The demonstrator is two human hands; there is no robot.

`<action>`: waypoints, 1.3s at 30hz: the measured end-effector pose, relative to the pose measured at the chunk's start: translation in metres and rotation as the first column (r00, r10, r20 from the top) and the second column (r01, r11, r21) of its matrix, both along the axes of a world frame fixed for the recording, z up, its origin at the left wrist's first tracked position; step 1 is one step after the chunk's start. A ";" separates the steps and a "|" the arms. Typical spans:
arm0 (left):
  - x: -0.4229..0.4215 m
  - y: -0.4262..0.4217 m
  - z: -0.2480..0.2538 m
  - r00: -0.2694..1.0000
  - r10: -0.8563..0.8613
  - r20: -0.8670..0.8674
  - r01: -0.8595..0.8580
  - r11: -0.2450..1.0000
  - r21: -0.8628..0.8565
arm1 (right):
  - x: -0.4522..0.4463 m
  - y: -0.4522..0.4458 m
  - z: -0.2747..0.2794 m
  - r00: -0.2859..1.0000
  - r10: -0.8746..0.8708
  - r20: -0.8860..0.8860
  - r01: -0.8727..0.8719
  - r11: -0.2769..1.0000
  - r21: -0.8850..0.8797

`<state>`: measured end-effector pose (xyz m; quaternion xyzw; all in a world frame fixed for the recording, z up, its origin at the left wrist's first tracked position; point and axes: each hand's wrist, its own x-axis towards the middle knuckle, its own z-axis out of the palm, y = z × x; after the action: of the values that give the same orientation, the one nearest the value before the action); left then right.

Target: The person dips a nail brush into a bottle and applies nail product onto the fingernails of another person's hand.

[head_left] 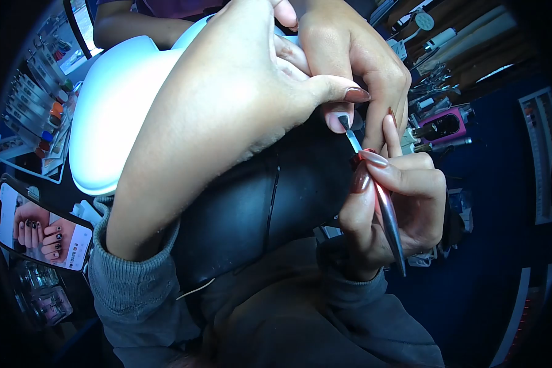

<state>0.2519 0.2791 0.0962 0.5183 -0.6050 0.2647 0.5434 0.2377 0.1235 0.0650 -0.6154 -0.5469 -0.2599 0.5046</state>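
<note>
My left hand (251,92) reaches across from the lower left and is closed around another person's finger (340,110); its brown-nailed thumb lies just above that finger's tip. My right hand (405,190) pinches a nail brush (389,224) with a tapered metallic handle and a red collar. Dark bristles at the brush's end meet the nail of the held finger. The rest of the other person's hand (368,55) comes down from the top, knuckles facing me. My left fingertips are partly hidden behind that hand.
A glowing white nail lamp (113,116) stands at the left. Below it, a phone (46,227) displays a photo of painted nails. A black cushion (239,208) lies beneath the hands. Bottles and swatches (43,110) crowd the far left. A pink device (441,126) sits at the right among tools.
</note>
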 end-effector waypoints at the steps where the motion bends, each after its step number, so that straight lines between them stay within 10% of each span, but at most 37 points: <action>1: 0.024 -0.004 0.000 0.965 -0.218 0.146 0.218 0.976 0.016 | 0.000 0.000 0.000 0.999 0.010 -0.032 -0.009 0.999 0.032; 4: 0.074 -0.020 0.000 0.621 -0.647 0.442 0.632 0.748 0.206 | -0.001 0.001 -0.001 0.994 0.054 -0.097 -0.044 0.994 0.105; 15: 0.082 -0.023 -0.021 0.568 -0.820 0.070 0.772 0.560 0.301 | 0.000 0.003 -0.003 1.000 -0.001 0.006 0.001 0.999 0.033; 39: 0.054 -0.003 -0.001 0.830 -0.513 0.221 0.476 0.856 0.201 | 0.000 0.000 -0.002 1.000 0.019 -0.006 -0.019 0.999 0.028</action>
<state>0.3063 0.2757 0.0948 0.3396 -0.8028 0.1397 0.4698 0.2373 0.1234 0.0635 -0.6039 -0.5473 -0.2608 0.5174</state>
